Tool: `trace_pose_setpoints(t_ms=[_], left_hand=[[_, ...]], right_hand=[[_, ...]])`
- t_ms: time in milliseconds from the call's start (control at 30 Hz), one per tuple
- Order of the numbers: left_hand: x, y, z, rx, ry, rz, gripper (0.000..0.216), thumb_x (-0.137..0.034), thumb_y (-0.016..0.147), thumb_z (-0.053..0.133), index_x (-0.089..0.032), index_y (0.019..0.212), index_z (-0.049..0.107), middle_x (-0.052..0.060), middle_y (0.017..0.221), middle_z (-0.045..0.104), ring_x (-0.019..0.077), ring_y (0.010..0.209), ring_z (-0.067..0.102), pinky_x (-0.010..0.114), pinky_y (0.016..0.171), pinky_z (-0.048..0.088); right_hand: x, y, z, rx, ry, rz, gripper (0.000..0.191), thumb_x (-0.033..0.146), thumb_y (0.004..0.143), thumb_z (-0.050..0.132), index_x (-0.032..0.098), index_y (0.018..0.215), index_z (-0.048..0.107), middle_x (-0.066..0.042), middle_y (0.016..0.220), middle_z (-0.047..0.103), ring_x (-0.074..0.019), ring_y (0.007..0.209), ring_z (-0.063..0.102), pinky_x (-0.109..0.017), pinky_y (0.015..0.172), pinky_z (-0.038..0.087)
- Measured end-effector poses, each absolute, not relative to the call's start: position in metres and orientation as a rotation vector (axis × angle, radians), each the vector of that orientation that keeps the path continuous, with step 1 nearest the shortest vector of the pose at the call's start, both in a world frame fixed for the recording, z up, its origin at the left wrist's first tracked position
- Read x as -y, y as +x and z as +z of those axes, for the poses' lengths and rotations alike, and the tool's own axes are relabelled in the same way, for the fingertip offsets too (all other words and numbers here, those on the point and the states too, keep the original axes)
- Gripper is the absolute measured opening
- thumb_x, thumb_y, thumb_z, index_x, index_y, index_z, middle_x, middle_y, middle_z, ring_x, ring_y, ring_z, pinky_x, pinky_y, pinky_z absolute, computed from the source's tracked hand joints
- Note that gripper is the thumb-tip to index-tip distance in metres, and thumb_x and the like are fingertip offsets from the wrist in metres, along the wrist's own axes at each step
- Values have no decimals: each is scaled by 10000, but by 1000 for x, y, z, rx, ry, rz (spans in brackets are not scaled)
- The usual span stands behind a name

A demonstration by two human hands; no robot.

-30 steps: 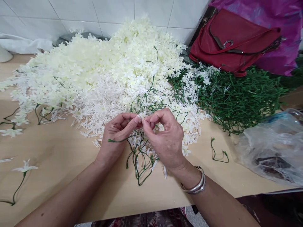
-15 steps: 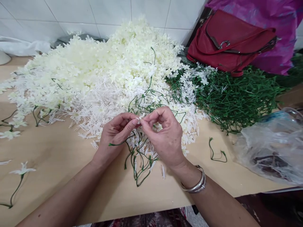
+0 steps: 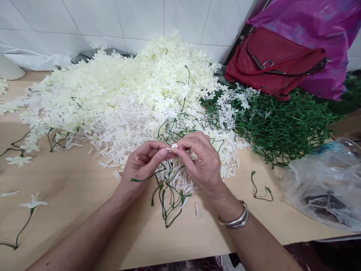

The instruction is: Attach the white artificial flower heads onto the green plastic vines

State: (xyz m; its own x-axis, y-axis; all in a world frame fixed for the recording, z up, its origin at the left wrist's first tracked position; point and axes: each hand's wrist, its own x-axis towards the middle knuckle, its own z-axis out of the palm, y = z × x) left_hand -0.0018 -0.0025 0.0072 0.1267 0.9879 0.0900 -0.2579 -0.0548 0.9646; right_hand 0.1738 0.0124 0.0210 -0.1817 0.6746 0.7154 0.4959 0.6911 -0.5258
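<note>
Where left hand (image 3: 140, 170) meets right hand (image 3: 203, 165), fingers (image 3: 158, 153) pinch one white flower (image 3: 173, 146), mostly hidden | green stem (image 3: 142, 178) partly covered

Light wooden table (image 3: 70, 188). On it: large heap of cream flowers (image 3: 126, 86), centre to rear; pile of green stems (image 3: 282, 120), right; red handbag (image 3: 270, 60), rear right; clear plastic bag (image 3: 324, 184), near right edge; stem cluster (image 3: 169, 195), front centre; single bent stem (image 3: 261, 188) beside it; loose stemmed flowers (image 3: 32, 205), left
</note>
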Motion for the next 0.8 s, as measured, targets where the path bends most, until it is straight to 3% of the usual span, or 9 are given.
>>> trace_pose_setpoints(t_ms=[100,233,467,600,733,800], left_hand=[[4,-3,11,-876,1180,1265,165,-347,1024,672,-244,1119,758,36,1137,805,188,1003,792,328,974,633],[4,-6,15,-926,1288,1309,220,-336,1069,592,-245,1233,707,69,1358,728,190,1131,755,288,958,623],[2,-4,11,-951,1490,1496,188,-170,1016,659,-232,1187,613,67,1316,699,146,1004,795,291,961,646],[-2,-5,9,-990,1599,1679,300,-125,940,749,-258,1130,559,10,1285,648,90,837,800,235,820,688],[-3,-12,6,-1202,1850,1734,233,-123,962,724,-257,1122,621,12,1119,726,226,1196,747,303,852,707],[-3,-14,5,-1268,1970,1743,355,-125,973,712,-294,1275,632,46,1324,712,271,1341,663,350,902,709]], right_hand=[[-11,174,20,1686,-1011,388,71,194,1009,643,243,960,629,-28,966,738,-189,934,695,-382,864,530],[-8,172,21,1410,-1079,814,108,330,1017,639,252,968,584,5,870,705,-155,785,714,-317,738,552],[-11,171,25,1237,-1023,1206,207,407,977,700,241,931,586,35,749,652,-135,718,688,-274,693,499],[-11,169,22,1248,-963,1362,231,442,961,713,233,926,622,-4,904,666,-139,797,618,-285,739,490],[-6,165,23,1326,-888,1620,277,451,922,758,211,850,640,-49,1189,631,-145,900,587,-316,833,480],[-2,162,24,1339,-788,1838,304,449,895,792,204,809,634,-26,1053,617,-136,838,545,-308,792,451]])
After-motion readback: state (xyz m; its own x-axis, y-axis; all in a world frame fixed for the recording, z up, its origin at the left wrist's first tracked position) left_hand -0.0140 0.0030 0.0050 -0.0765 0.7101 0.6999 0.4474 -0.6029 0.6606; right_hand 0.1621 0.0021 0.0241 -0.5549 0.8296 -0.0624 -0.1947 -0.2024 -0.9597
